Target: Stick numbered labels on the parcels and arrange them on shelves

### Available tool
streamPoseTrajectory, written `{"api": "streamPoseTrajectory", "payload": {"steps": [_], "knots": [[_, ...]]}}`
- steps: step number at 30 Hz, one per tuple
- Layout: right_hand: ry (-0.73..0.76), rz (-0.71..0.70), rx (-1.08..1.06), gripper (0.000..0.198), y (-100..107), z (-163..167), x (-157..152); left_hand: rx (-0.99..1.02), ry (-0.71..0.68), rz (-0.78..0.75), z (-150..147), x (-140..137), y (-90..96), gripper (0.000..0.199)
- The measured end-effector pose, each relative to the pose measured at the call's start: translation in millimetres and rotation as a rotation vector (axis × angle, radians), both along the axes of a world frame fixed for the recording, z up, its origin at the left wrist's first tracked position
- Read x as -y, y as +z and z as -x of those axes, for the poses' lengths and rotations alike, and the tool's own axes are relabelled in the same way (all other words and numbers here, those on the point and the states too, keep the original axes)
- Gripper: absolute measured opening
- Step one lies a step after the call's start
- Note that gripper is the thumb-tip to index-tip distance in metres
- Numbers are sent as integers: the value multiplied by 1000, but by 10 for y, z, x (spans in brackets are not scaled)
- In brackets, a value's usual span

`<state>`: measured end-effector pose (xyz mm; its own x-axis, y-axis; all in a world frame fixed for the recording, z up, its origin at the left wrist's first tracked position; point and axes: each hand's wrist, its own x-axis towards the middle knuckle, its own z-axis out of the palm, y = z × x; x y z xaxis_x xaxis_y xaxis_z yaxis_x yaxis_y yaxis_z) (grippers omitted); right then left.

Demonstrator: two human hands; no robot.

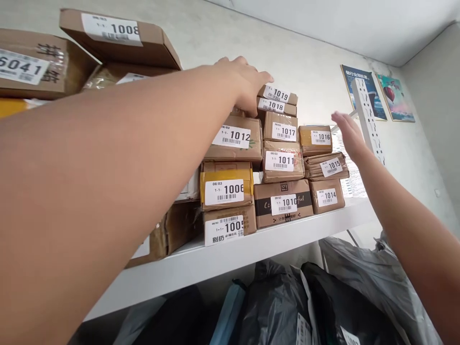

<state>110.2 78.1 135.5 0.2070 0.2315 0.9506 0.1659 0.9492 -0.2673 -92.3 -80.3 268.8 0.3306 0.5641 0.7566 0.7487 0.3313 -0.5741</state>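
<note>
My left hand (246,84) reaches up to the top of a stack of labelled cardboard boxes. Its fingers are spread at the left end of the box marked 1019 (277,93) and the box marked 1018 (272,105); whether it presses on them I cannot tell. Below these lie the box marked 1017 (281,128) and the box marked 1011 (282,162). To the left, partly behind my forearm, is the box marked 1012 (233,139). My right hand (350,134) is raised with fingers stretched out, holding nothing, right of the box marked 1016 (316,140).
The boxes stand on a white shelf (230,256) with a perforated upright (368,120) at its right end. More boxes, among them one marked 1008 (115,36), are piled at left. Dark plastic-wrapped parcels (275,302) fill the space underneath. Posters (395,98) hang behind.
</note>
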Motion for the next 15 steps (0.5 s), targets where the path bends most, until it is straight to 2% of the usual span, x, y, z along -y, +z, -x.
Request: {"api": "streamPoseTrajectory", "payload": {"steps": [2,5,10,15], "knots": [[-71,-137,114,66,136,157,134,-5,5,-21,-3,-38,-24,77],[-168,-233,255,66,348,404,170,-14,-35,-39,6,-82,-56,59],[-243,-256,351,69,622,671,-42,-71,-47,-23,39,-89,-6,64],[-306,-319,369,75,673,765,-163,-113,27,-27,106,-71,17,66]]}}
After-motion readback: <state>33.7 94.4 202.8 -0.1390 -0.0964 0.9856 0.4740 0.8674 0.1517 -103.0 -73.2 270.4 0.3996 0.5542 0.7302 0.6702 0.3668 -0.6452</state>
